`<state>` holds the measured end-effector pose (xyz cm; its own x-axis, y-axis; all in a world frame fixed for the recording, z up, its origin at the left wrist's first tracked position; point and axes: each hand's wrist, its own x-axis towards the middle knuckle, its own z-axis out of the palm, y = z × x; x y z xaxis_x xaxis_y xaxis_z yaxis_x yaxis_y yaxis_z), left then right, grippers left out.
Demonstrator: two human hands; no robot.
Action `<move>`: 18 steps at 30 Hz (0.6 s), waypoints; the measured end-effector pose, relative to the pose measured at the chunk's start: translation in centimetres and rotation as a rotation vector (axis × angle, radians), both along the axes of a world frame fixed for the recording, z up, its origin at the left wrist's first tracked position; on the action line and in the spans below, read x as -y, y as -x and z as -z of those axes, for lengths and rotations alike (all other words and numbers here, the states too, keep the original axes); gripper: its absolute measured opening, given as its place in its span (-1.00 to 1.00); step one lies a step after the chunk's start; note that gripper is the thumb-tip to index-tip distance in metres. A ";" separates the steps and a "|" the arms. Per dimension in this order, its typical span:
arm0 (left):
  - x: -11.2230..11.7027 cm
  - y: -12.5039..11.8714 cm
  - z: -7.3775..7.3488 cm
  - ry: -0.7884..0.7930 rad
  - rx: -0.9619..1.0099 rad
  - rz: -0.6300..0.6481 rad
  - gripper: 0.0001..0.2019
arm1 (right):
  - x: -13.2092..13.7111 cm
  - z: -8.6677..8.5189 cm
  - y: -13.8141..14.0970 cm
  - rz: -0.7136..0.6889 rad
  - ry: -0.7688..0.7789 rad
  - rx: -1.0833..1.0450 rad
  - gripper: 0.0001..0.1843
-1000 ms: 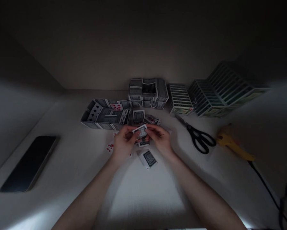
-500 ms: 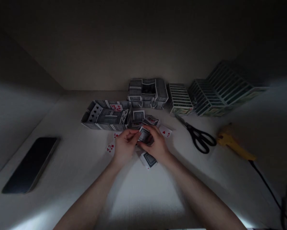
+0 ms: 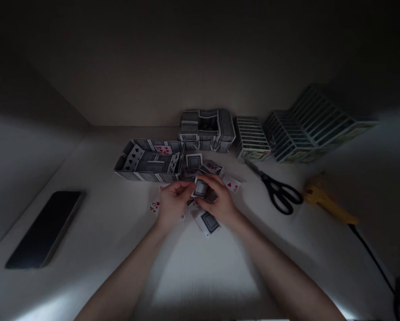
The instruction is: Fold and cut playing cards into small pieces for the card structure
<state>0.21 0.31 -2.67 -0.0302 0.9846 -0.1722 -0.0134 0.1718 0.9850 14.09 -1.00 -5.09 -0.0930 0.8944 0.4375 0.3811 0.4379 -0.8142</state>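
Observation:
Both my hands meet over a scatter of loose playing cards on the white table [image 3: 203, 276]. My right hand [image 3: 221, 200] pinches a small folded playing card [image 3: 200, 187], pattern side up. My left hand [image 3: 173, 203] is curled beside it, its fingertips touching the card's left edge. A face-down card [image 3: 209, 222] lies just below my hands. Red-suit cards lie face up at the left [image 3: 154, 205] and right [image 3: 231, 183]. Behind them stands an open tray built of cards [image 3: 149, 160] and a taller card box [image 3: 206, 128].
A dark phone [image 3: 44, 229] lies at the left. Black scissors [image 3: 276, 191] and a yellow glue gun [image 3: 327, 204] with its cable lie at the right. Rows of card decks [image 3: 303, 127] stand at the back right against the wall.
The folded card has turned in my fingers and now sits in my right hand's pinch. My hands shifted slightly right, uncovering the red card at the right.

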 end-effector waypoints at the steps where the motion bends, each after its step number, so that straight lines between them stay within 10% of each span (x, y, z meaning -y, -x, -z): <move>1: 0.0 0.0 0.1 -0.010 -0.017 0.000 -0.78 | 0.0 0.0 0.0 -0.003 0.000 0.002 -0.37; 18: 0.2 0.0 0.4 -0.116 -0.289 0.040 -0.82 | 0.3 -0.2 -0.4 -0.003 -0.006 0.245 -0.40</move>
